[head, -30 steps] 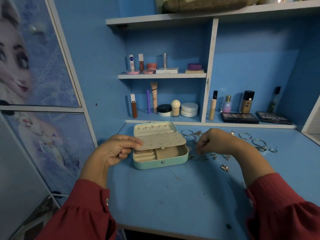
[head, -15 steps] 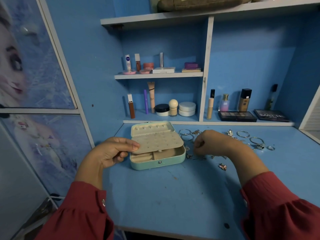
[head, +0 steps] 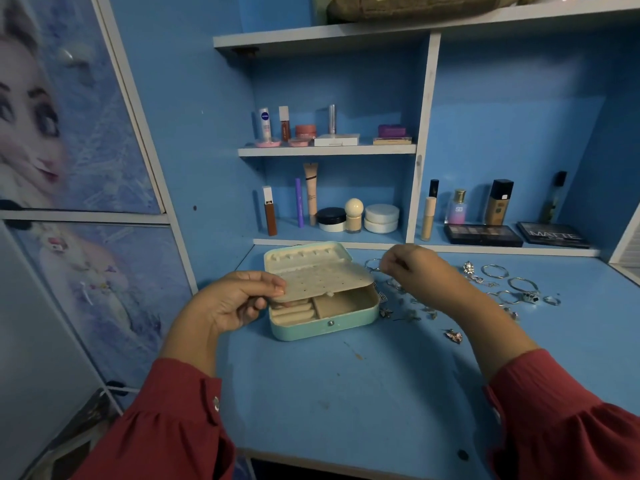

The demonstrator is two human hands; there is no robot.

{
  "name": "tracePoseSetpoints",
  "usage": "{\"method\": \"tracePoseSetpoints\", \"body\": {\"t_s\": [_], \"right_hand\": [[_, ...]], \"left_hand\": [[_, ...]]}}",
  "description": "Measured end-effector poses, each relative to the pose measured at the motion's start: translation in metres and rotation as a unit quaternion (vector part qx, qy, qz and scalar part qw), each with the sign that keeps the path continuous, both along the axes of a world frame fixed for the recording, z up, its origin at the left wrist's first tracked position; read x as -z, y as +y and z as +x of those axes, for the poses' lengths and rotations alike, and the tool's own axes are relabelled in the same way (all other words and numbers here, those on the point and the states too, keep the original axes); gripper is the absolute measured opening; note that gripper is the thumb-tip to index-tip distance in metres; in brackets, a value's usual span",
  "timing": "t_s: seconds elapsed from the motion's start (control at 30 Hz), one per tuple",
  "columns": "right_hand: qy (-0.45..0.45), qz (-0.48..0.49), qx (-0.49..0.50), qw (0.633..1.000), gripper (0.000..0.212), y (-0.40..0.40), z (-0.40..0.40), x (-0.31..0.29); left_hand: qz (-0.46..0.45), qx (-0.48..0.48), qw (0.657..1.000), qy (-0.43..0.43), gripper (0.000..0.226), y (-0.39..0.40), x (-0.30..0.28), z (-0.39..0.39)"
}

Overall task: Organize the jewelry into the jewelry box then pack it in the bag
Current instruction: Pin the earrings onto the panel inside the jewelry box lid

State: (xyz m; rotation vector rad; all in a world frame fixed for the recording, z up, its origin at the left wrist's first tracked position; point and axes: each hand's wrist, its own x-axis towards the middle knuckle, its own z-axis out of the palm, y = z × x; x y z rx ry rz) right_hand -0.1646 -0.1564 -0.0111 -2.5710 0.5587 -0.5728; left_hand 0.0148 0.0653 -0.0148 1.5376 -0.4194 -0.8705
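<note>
A mint-green jewelry box lies open on the blue desk, its cream lid up at the back. My left hand pinches the left edge of the box's perforated cream earring panel, which is tilted up over the compartments. My right hand hovers just right of the box with its fingers curled, pinching something very small that I cannot make out. Loose jewelry lies scattered right of the box: small earrings, a butterfly piece, silver hoops and rings. A brown bag lies on the top shelf.
Shelves behind the desk hold cosmetics: tubes, jars, bottles and two dark palettes. A cupboard door with a cartoon print stands at the left. The desk's front edge is near my sleeves.
My right hand has risen from the jewelry on the desk and moved a little toward the box. My left hand has kept its hold on the raised panel.
</note>
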Motion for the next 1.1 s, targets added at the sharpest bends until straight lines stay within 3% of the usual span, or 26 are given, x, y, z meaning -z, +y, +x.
{"method": "tracePoseSetpoints", "body": {"t_s": [0.17, 0.5, 0.8, 1.1], "right_hand": [[-0.096, 0.017, -0.076, 0.992, 0.014, 0.05, 0.02, -0.004], [-0.055, 0.021, -0.136, 0.989, 0.013, 0.095, 0.065, 0.003], [-0.036, -0.006, -0.132, 0.991, 0.016, 0.096, 0.067, 0.003], [-0.031, -0.163, -0.149, 0.975, 0.018, 0.098, 0.07, 0.007]], "left_hand": [[-0.006, 0.015, 1.0, 0.012, 0.021, 0.0, -0.001, 0.0], [-0.01, -0.016, 1.0, 0.018, 0.029, -0.003, 0.005, 0.004], [-0.005, -0.016, 1.0, 0.007, 0.033, -0.003, 0.005, 0.004], [-0.002, -0.025, 1.0, 0.007, 0.029, -0.004, 0.005, 0.005]]}}
